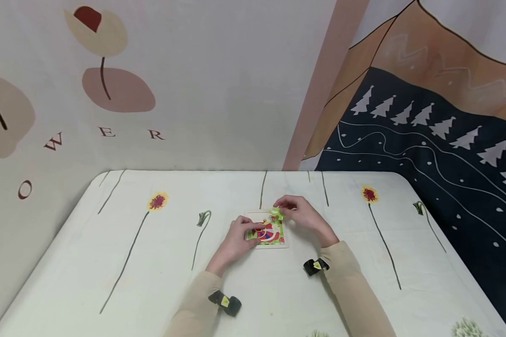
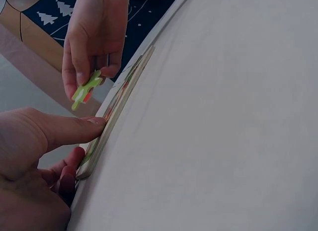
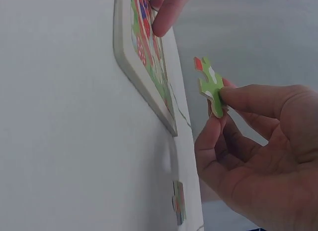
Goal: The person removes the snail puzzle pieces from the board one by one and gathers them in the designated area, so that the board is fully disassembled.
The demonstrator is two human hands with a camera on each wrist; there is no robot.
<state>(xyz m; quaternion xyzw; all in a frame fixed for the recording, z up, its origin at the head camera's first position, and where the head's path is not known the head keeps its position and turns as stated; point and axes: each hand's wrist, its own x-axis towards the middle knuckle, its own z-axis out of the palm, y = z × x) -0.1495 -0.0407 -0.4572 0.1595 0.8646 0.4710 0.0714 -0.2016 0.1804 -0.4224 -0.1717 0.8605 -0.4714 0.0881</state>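
Observation:
A square jigsaw puzzle board (image 1: 268, 238) with a pale frame and a red, blue and green picture lies flat on the table. My left hand (image 1: 237, 236) rests at its left side, thumb and a finger reaching onto the picture; other fingers (image 2: 64, 169) lie by the edge. Over the far right corner, my right hand (image 1: 301, 216) pinches a green puzzle piece (image 3: 212, 87) between thumb and fingers. The piece, with white patches and a red tip, is held tilted above the board, apart from it in both wrist views.
Another puzzle piece (image 3: 179, 202) lies on the table beyond the board's right side in the right wrist view. The white tablecloth (image 1: 152, 276) carries printed flowers. A pale wall hanging (image 1: 219, 93) rises behind the table, and a dark tree-patterned cloth (image 1: 430, 154) hangs at the right.

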